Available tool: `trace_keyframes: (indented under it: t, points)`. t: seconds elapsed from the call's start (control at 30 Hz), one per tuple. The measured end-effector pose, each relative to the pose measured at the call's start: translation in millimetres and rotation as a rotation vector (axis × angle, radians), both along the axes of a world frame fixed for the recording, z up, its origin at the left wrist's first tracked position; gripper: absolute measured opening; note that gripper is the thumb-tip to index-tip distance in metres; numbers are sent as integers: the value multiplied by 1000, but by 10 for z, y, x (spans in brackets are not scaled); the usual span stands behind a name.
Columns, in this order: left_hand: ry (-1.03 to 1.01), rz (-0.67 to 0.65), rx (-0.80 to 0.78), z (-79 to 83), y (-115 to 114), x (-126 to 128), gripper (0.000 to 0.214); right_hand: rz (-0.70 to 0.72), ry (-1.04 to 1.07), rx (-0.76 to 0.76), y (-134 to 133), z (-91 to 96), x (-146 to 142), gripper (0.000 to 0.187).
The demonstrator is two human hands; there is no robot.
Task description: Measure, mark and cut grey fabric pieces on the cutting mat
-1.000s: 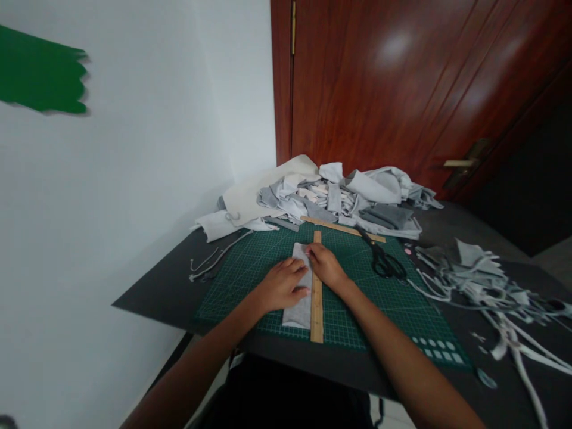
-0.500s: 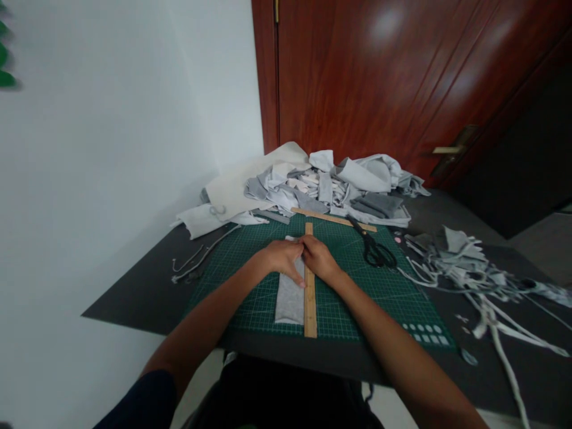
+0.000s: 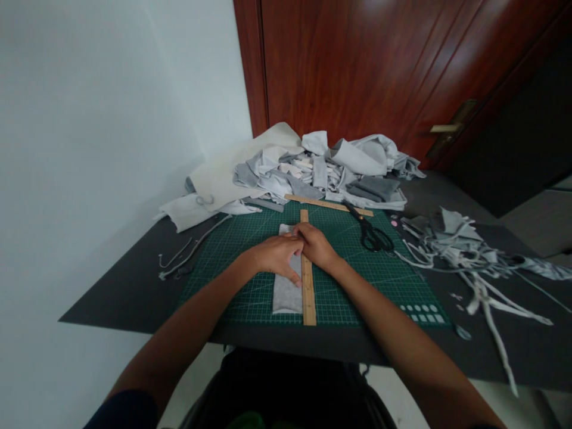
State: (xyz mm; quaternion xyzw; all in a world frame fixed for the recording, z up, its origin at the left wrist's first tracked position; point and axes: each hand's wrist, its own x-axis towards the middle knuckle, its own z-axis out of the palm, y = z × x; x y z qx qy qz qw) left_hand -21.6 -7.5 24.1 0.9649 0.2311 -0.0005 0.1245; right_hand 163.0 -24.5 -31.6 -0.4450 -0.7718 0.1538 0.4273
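Note:
A folded strip of light grey cloth (image 3: 287, 298) lies lengthwise in front of me on a green cutting mat (image 3: 250, 304). Along its right edge runs a wooden ruler (image 3: 308, 298). My left hand (image 3: 276, 257) rests over the cloth, fingers stretched toward the right hand and thumb spread apart near the ruler. My right hand (image 3: 315, 245) crosses the upper part of the ruler, its fingers curled and pinched at the cloth's upper right. The two hands touch at the fingertips. Whatever sits between the right fingers is hidden.
Black-handled scissors (image 3: 375, 237) and a second wooden ruler (image 3: 328, 204) lie toward the mat's far side. Behind them is a heap of grey and white fabric (image 3: 313, 170) against the door. Cloth scraps and cords (image 3: 465, 250) spread over the right; thin cords (image 3: 196, 250) lie left.
My view has tilted down slightly, so everything sits higher in the picture. The right fingers have shifted a little left over the cloth. Cloth and ruler keep their places on the mat.

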Motion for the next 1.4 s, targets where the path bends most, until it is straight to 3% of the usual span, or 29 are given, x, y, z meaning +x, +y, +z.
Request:
trace_keyframes:
  t: [0.2,0.4,0.5,0.8,1.4]
  points:
    - [-63,16,-74,-12,16,-31,75,-14,130,28,26,-47,-16,13]
    - [-95,-24,-74,-21,13,-42,99,-306,333,-14,123,-92,154,7]
    - [-73,-58,-64,-31,24,-48,103,-360,363,-59,208,-125,321,8]
    - [-77,-54,-89,-39,42,-46,100,-219,322,-115,257,-226,419,9]
    - [-73,-50,-118,-37,48,-16,99,-204,205,-128,217,-190,403,5]
